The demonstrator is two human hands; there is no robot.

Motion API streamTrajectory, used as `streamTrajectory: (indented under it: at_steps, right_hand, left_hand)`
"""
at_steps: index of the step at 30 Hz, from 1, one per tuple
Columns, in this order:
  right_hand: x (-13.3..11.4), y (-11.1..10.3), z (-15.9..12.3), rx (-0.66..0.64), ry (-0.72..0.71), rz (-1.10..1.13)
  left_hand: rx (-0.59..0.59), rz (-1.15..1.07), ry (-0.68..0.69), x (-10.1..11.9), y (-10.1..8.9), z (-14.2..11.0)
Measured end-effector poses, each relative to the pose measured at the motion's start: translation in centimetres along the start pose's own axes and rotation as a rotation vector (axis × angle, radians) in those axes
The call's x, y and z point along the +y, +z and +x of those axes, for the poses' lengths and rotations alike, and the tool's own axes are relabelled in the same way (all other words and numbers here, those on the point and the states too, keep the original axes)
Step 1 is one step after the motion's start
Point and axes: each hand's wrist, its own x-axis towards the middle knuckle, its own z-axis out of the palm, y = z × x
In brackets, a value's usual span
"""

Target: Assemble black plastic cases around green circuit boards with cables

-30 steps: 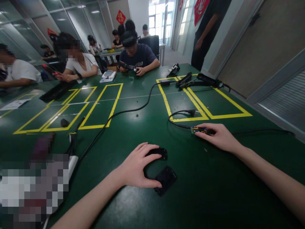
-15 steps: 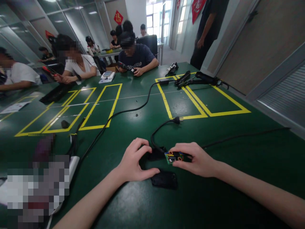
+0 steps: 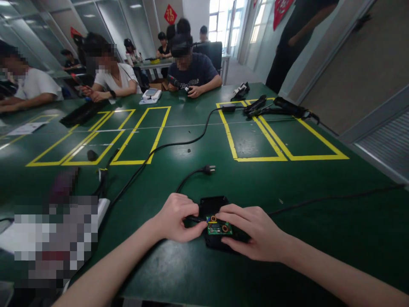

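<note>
Head view: with the left hand I am pinching the black cable between thumb and fingers, beside the left end of the circuit board. With the right hand I am gripping the board's right side, fingers above, thumb below. The board is sitting over the lower black cover, the upper cover lying just beyond; contact I am not managing to tell. The plug is resting farther out on the green surface.
</note>
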Motion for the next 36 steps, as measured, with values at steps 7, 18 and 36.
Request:
streamTrajectory:
  at_steps: [7, 18, 36]
  right_hand:
    - [0.8, 0.2, -0.1, -0.002, -0.002, -0.035]
    - [1.1, 0.1, 0.0, -0.115, 0.129, -0.019]
    - [2.8, 0.2, 0.5, -0.019, 0.167, 0.0]
  left_hand:
    - [-0.1, -0.003, -0.081, -0.4, 0.3, -0.1]
    - [-0.104, 0.049, -0.17, -0.5, 0.7, 0.1]
    - [-0.106, 0.128, -0.203, -0.8, 0.8, 0.1]
